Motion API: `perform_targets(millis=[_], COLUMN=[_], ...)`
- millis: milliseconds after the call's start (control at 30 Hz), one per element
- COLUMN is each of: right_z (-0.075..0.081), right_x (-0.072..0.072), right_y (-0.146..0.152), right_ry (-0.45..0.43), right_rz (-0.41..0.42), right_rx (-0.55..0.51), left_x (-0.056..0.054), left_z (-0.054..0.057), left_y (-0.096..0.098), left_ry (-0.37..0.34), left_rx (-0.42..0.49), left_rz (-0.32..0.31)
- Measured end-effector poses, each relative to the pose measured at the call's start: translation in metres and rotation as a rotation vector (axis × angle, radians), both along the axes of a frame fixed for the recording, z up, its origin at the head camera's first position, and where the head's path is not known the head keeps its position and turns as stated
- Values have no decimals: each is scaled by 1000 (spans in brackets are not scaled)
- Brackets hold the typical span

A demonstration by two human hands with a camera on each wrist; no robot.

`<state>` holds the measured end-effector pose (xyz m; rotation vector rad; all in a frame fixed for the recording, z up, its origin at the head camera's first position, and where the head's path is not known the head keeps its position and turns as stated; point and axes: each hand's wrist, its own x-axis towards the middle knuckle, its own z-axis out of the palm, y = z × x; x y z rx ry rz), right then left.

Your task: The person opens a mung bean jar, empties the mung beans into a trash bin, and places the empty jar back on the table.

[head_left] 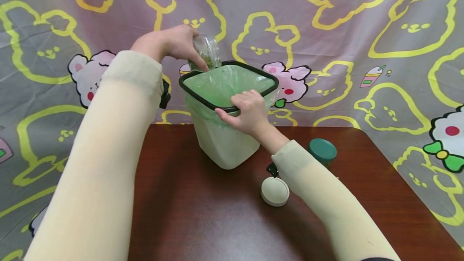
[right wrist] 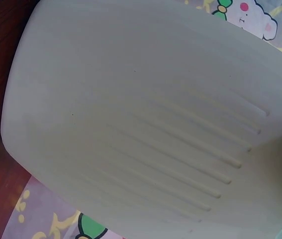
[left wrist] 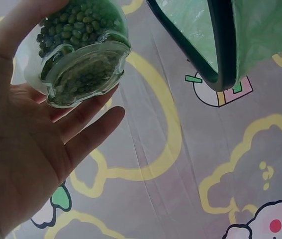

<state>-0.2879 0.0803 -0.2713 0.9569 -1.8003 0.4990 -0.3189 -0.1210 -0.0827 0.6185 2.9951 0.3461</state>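
Observation:
My left hand grips a clear jar, tipped over beside the back left of a bin's rim. Green mung beans show inside the jar in the left wrist view. The white trash bin stands on the table, lined with a green plastic bag that a black rim ring holds down. At the near right side of that ring, my right hand holds on with curled fingers. The right wrist view is filled by the ridged wall of the bin.
A round white lid lies on the brown table below my right forearm. Farther right is a container with a green lid, partly behind that sleeve. A cartoon-printed cloth hangs behind the table.

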Motion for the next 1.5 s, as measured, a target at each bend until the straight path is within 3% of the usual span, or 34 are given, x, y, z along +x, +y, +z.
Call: perform_targets(millis=[300,633,1333,1500], right_z=[0,0,-2,-1], right_x=[-1,0,-1,-1], right_y=[3,1,1,1], right_ry=[3,-4,12,8], right_rz=[-2,1,-6,-7], right_rx=[-12,2,0,1], left_x=[0,0,2,1], left_z=[3,2,6,5], left_y=[3,0,2,2], left_ry=[13,39,10,62], left_rx=[-45,3,-29,-58], left_rz=[0,12,1,-10])
